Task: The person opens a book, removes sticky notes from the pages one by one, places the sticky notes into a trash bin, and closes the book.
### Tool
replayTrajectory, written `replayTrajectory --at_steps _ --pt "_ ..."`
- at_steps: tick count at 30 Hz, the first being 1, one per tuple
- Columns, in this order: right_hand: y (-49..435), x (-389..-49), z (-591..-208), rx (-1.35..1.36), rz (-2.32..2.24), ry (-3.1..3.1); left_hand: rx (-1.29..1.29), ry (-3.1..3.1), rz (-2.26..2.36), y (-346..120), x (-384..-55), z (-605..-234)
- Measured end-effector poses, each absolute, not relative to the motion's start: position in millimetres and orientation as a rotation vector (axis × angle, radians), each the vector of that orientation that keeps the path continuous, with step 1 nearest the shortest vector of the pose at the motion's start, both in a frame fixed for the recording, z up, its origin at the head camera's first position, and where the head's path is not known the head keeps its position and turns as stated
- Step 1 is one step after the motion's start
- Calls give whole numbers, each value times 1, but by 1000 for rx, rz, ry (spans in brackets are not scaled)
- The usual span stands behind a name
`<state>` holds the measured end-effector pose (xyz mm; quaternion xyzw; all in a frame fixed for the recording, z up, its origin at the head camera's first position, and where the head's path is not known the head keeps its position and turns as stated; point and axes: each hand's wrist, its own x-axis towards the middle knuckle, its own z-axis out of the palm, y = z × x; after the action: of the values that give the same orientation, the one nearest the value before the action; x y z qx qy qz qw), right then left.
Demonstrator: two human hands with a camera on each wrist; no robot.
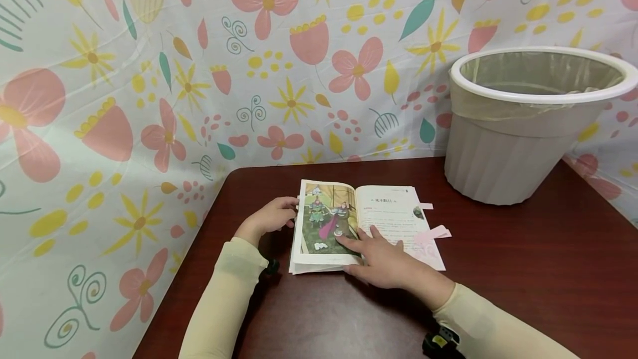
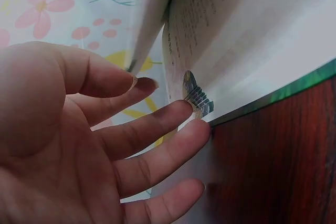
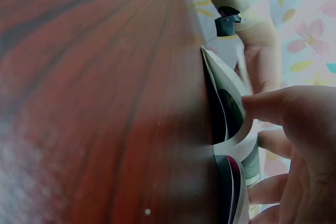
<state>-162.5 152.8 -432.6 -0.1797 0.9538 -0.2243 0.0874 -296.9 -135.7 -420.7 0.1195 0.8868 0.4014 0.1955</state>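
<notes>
An open book [image 1: 381, 218] lies on the dark red-brown table, a colour picture of robed figures on its left page and printed text on its right. My right hand [image 1: 386, 259] rests across the lower middle of the spread, fingers apart, over the gutter. At the book's left edge is my left hand [image 1: 271, 216], its fingers loosely bent. In the left wrist view, the fingertips [image 2: 197, 129] reach the side of the printed pages, thumb and index finger right by a leaf's edge. The right wrist view shows the right thumb [image 3: 262, 106] against the curved pages near the spine.
Pink paper tabs [image 1: 438, 232] stick out from the book's right side. A grey waste bin [image 1: 493, 148] with a white rim and a clear liner stands at the table's back right. Flower-printed cloth [image 1: 279, 87] hangs behind and left of the table [image 1: 319, 314].
</notes>
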Motion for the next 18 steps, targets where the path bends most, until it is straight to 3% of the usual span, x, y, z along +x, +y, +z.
replayTrajectory --at_steps 18 --pt "159 -167 -436 -653 -757 2762 351 2545 1098 -139 -300 -426"
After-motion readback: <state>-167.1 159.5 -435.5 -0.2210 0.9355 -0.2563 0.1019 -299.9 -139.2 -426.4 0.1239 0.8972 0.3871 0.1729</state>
